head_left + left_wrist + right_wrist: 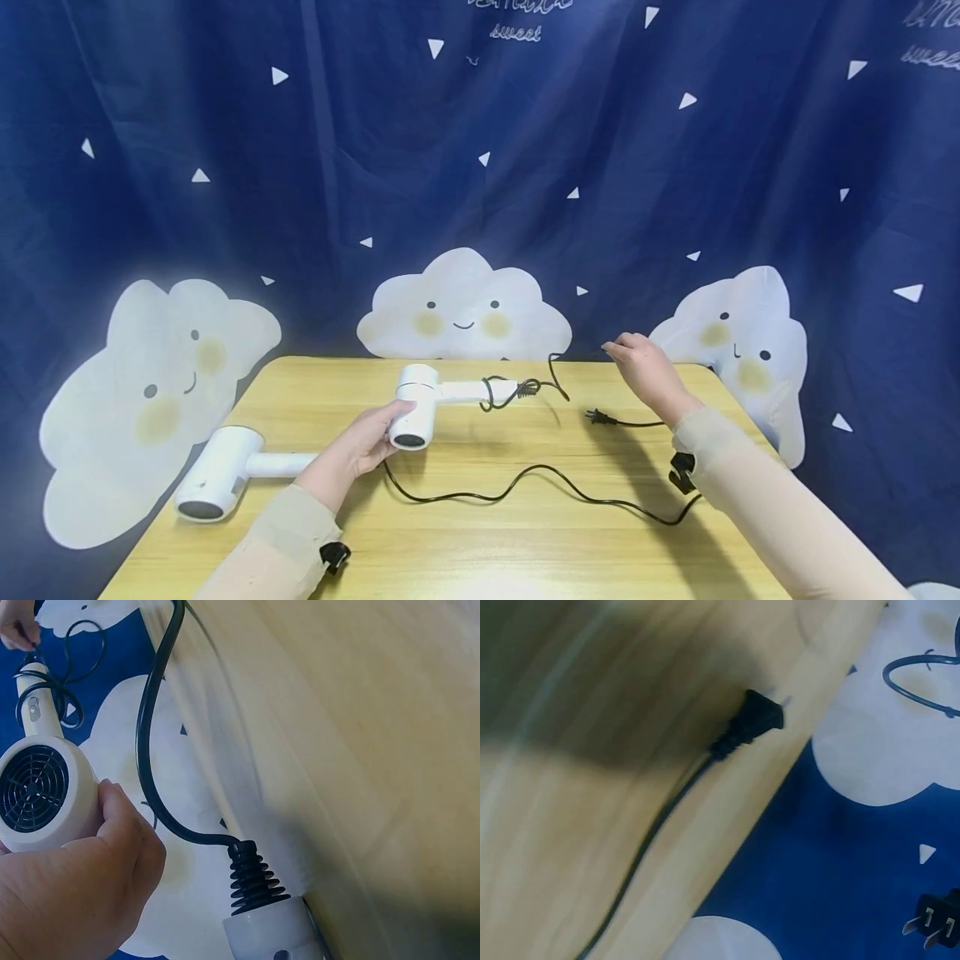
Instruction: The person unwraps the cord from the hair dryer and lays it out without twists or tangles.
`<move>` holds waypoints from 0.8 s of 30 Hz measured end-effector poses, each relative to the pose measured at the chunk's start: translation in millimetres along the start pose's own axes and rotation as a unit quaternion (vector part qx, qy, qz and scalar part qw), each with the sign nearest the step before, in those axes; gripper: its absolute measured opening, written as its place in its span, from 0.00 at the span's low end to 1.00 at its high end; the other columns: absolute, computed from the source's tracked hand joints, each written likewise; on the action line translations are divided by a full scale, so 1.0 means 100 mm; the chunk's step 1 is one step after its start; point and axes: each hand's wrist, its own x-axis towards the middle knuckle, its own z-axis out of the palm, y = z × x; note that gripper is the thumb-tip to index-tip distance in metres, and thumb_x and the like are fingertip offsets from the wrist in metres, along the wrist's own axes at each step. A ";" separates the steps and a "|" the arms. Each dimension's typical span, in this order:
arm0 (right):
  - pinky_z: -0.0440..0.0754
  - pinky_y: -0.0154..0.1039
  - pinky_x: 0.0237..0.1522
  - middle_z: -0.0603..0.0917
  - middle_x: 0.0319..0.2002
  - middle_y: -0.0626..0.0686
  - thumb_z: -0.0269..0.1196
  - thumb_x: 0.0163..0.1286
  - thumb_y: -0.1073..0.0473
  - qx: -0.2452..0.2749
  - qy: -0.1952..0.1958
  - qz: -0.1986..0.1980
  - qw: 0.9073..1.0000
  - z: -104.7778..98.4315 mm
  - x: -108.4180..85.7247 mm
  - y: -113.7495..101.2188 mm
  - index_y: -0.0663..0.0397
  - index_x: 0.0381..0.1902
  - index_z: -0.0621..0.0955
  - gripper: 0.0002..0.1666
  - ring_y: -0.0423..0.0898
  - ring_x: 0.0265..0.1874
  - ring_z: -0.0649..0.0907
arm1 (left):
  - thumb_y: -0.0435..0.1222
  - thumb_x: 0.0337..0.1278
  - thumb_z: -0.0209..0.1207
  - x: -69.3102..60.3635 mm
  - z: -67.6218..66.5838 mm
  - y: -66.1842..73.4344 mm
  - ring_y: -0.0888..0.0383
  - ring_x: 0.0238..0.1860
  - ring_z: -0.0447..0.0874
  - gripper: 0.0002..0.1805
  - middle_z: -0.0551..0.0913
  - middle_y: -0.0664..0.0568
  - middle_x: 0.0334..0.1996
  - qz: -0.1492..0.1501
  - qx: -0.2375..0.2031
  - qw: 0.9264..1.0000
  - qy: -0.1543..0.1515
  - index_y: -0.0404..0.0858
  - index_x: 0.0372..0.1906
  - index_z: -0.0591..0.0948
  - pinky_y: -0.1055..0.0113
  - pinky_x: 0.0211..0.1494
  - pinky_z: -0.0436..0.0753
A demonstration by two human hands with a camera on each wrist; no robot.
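Note:
My left hand grips a white hair dryer by its head, just above the table. Its handle points right, with a loosely wound black power cord around it. The left wrist view shows the round grille facing the camera. Raised at the right, my right hand has its fingertips pinched together, seemingly on that cord near its end. A two-prong plug hangs in the air at the lower right of the right wrist view, where the fingers themselves are out of sight.
A second white hair dryer lies on the wooden table at the left, partly behind my left forearm. A long black cord snakes across the table. Another plug lies below my right hand. A blue curtain hangs behind.

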 end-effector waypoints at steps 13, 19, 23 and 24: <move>0.78 0.41 0.26 0.79 0.27 0.52 0.69 0.57 0.76 -0.001 0.008 -0.026 1.000 0.13 -0.35 0.00 0.64 0.39 0.87 0.12 0.47 0.25 0.77 | 0.43 0.68 0.57 -0.03 -0.06 0.05 0.57 0.45 0.82 0.36 0.77 0.43 0.50 0.003 -0.008 1.000 -0.001 0.20 0.67 0.62 0.66 0.53 0.83; 0.79 0.40 0.28 0.77 0.26 0.49 0.70 0.54 0.79 0.009 -0.004 -0.046 0.999 0.20 -0.50 -0.03 0.62 0.39 0.88 0.15 0.45 0.26 0.77 | 0.44 0.69 0.57 -0.05 -0.08 0.06 0.57 0.46 0.82 0.36 0.76 0.42 0.51 0.006 -0.004 1.000 -0.007 0.20 0.68 0.62 0.66 0.53 0.83; 0.80 0.38 0.28 0.77 0.27 0.49 0.70 0.53 0.80 0.015 -0.015 -0.054 0.998 0.23 -0.59 -0.04 0.62 0.38 0.88 0.16 0.45 0.27 0.77 | 0.44 0.69 0.57 -0.04 -0.09 0.06 0.57 0.46 0.82 0.37 0.76 0.42 0.52 0.004 -0.005 1.000 -0.006 0.20 0.68 0.61 0.66 0.53 0.83; 0.80 0.37 0.28 0.77 0.27 0.48 0.70 0.53 0.80 0.018 -0.018 -0.054 0.998 0.24 -0.61 -0.03 0.62 0.38 0.88 0.16 0.44 0.27 0.77 | 0.44 0.69 0.57 -0.04 -0.09 0.06 0.57 0.46 0.82 0.37 0.76 0.42 0.52 0.003 -0.006 1.000 -0.005 0.20 0.68 0.61 0.66 0.53 0.83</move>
